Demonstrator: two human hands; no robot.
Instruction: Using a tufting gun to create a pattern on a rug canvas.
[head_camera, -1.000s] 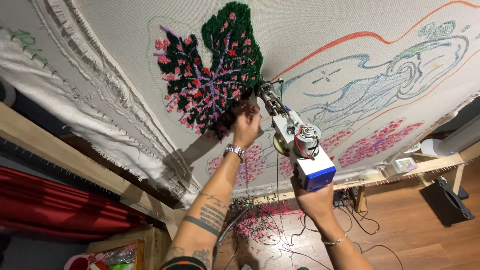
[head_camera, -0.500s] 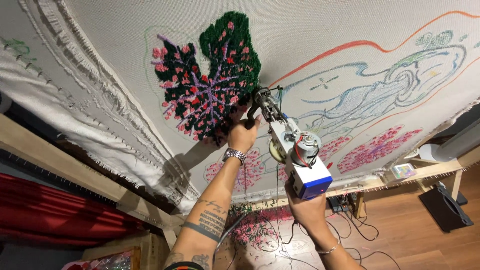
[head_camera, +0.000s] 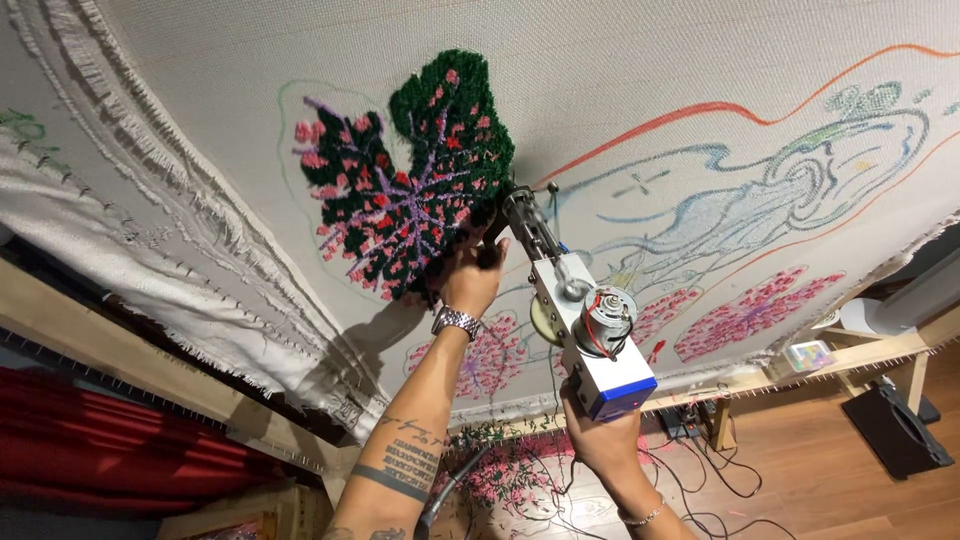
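Observation:
A white cloth (head_camera: 650, 70) is stretched on a wooden frame (head_camera: 110, 375), with drawn outlines on it. A tufted leaf (head_camera: 410, 185) in dark green, pink and purple yarn fills part of it. My right hand (head_camera: 600, 445) grips the rear handle of a tufting gun (head_camera: 580, 315), a silver body with a blue-and-white base and a motor. Its needle tip (head_camera: 512, 192) touches the cloth at the leaf's right edge. My left hand (head_camera: 470, 275), with a metal watch on the wrist, holds the gun's front grip next to the leaf.
Pink tufted patches (head_camera: 750, 315) lie lower right on the cloth. Yarn scraps and cables (head_camera: 540, 480) litter the wooden floor. A black box (head_camera: 895, 430) stands at the right, and red fabric (head_camera: 100, 450) hangs at the lower left.
The view has shifted slightly. Both hands and the tufting gun have kept their hold at the leaf's right edge, the tip creeping a little upward along it.

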